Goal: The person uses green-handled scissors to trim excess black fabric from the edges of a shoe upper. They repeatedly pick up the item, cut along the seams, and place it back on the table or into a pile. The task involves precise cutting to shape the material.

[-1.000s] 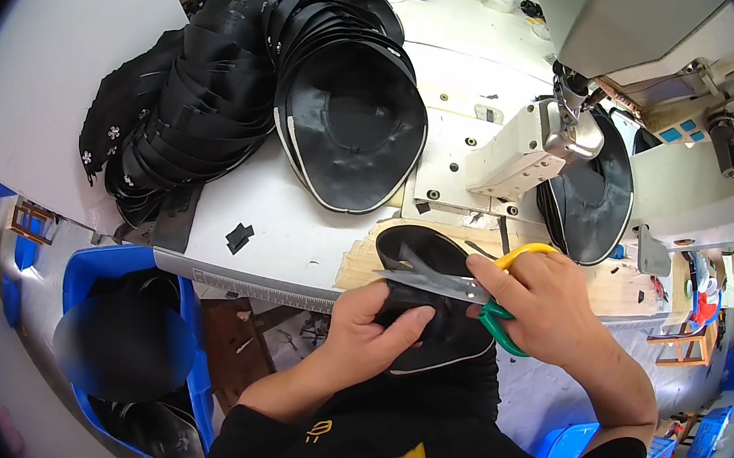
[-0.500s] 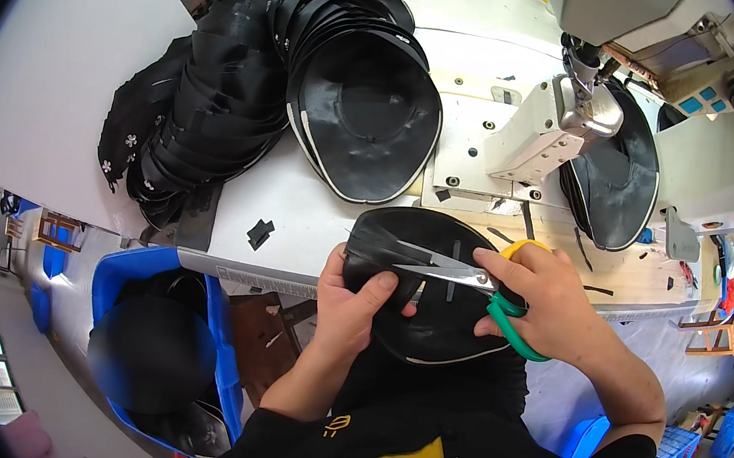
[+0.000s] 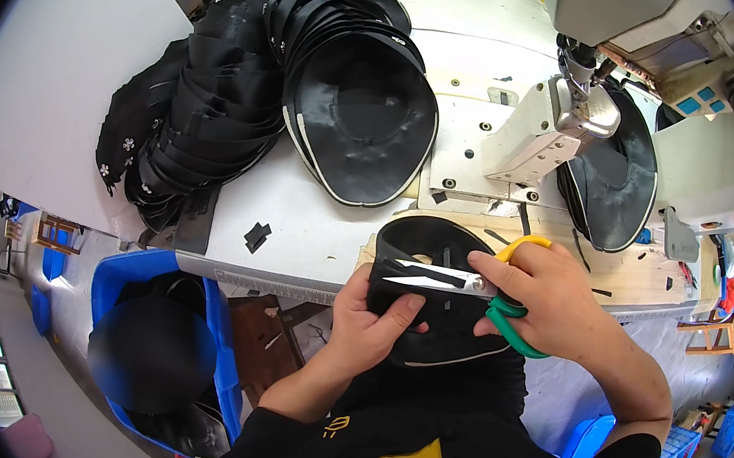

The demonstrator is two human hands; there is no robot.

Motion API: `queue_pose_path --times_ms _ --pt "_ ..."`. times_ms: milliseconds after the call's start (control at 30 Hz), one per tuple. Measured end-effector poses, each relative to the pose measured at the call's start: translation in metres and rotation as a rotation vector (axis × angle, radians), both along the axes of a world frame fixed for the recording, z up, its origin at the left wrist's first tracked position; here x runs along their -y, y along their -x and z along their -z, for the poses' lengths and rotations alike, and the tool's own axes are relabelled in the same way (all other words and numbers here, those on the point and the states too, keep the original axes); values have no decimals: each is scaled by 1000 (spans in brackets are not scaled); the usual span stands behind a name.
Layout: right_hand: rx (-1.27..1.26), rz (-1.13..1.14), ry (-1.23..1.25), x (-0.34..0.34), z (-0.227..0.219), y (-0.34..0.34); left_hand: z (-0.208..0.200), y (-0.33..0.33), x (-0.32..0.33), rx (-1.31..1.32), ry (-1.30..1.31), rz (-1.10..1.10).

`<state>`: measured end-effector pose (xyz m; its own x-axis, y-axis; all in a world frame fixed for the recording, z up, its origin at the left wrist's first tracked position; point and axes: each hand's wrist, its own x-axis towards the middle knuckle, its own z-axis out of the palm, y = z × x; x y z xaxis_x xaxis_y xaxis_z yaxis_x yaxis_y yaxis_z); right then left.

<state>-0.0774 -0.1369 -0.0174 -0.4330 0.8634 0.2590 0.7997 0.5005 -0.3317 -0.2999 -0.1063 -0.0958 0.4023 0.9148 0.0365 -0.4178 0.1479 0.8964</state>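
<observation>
Left hand [image 3: 366, 319]: thumb on top, fingers beneath, pinching the left edge of a rounded black leather-like piece with a pale line along its lower edge [image 3: 454, 338]. The piece lies at centre frame, just below the tabletop's [image 3: 322, 224] front edge in part and partly over it. Right hand [image 3: 545, 295]: closed round the yellow and green handles of metal-bladed scissors [image 3: 480, 284], blades parted and pointing left across the piece.

Change against half a second ago: left hand and the piece's left edge have shifted right and slightly down; blades now look brighter. Right hand nearly unmoved.

Writing: ruler strip [image 3: 288, 285] along the tabletop's front edge bears fine graduations, figures too small to read. Black shirt [image 3: 495, 452], lower centre, carries a small yellow emblem [image 3: 336, 426]; no legible label elsewhere.

Outward: large overlapping pile of similar black pieces [image 3: 360, 129], upper left; white sewing machine [image 3: 530, 148], upper right; second black stack [image 3: 612, 185] beside it. Blue plastic bin [image 3: 229, 367], lower left, holds dark pieces, partly blurred.
</observation>
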Motion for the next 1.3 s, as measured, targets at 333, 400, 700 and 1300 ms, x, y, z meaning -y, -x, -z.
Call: queue_pose_path --times_ms 333,400,700,1300 --pt "58 -22 -29 1 -4 -2 3 2 5 -139 -147 10" --pt "37 -20 -4 0 1 -2 5 4 4 -163 -165 1" --pt "-1 30 107 -3 3 -4 7 8 -2 -13 12 -25" --pt "-17 177 94 1 12 -10 5 6 -14 142 96 -72"
